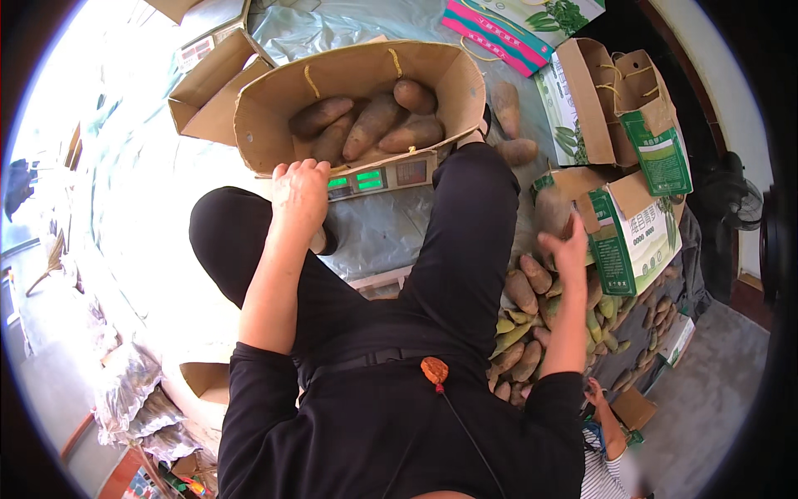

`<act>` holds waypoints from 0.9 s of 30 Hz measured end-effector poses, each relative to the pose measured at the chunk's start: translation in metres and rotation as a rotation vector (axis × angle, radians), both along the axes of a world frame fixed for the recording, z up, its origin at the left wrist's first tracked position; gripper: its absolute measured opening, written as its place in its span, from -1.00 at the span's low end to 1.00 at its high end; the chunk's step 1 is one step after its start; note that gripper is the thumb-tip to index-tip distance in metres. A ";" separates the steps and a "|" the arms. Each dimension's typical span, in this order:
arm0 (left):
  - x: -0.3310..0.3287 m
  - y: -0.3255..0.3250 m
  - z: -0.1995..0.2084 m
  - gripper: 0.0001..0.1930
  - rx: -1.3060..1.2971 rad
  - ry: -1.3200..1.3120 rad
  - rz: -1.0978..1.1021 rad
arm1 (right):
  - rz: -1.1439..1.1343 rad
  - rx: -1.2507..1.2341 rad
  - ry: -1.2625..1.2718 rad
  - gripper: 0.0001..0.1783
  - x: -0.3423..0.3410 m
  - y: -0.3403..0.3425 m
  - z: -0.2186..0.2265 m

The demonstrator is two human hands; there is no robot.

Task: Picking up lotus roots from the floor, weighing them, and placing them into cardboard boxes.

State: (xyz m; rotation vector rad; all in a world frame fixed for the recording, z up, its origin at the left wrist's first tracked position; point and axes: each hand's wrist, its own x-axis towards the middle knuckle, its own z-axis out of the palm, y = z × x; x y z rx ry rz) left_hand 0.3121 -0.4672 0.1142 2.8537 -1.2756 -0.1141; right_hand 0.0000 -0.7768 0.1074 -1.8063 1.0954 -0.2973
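A cardboard box (249, 137) with yellow cord handles stands in front of me, holding several soil-covered radishes (372, 126). It rests on a scale (397, 176) with green lit displays. My left hand (301, 193) has its fingers curled over the box's near left rim. Off to the right, my right hand (567, 243) has thumb and fingers around the lower end of another radish (552, 209), slightly blurred. That radish is beside an open green-and-white carton (640, 237). Below my right hand lies a heap of brown and greenish radishes (525, 291).
Two loose radishes (505, 108) lie right of the box. Beyond them are open cartons (582, 100) and a pink-and-teal box (499, 37). Another open carton (218, 96) stands at left on plastic sheeting (312, 33). At lower right is another person's arm (611, 424).
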 end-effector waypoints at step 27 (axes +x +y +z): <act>0.003 -0.006 0.008 -0.70 -0.112 0.019 -0.035 | 0.805 -0.445 -0.243 -0.49 0.284 0.055 0.062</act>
